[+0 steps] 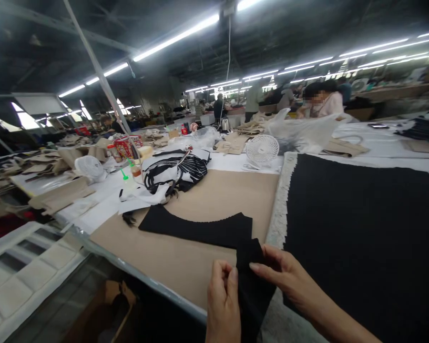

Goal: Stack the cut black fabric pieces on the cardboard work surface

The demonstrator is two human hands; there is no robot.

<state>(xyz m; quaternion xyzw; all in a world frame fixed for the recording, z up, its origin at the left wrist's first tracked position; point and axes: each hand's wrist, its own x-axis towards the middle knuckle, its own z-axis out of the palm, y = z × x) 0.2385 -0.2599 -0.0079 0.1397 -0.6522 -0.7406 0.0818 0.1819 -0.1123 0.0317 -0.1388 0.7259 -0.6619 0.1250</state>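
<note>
Near the table's front edge, my left hand (223, 297) is closed, thumb against fingers, on the left edge of a black fabric piece (252, 281). My right hand (288, 271) pinches the same piece from the right, its thumb on top and its other fingers partly behind the cloth. The lower end of the piece hangs down between my hands. Just beyond lies a black cut panel (196, 229) with a curved far edge, flat on brown paper (236, 190). Its right end meets the held cloth; whether the two are joined I cannot tell.
A large black cloth (364, 228) covers a pale, rough-edged board at right. Behind the panel are a striped black bundle (178, 171), a white fan (262, 150), green-tipped bottles (125, 178) and clear plastic (303, 131). A co-worker (325, 100) leans over a far table.
</note>
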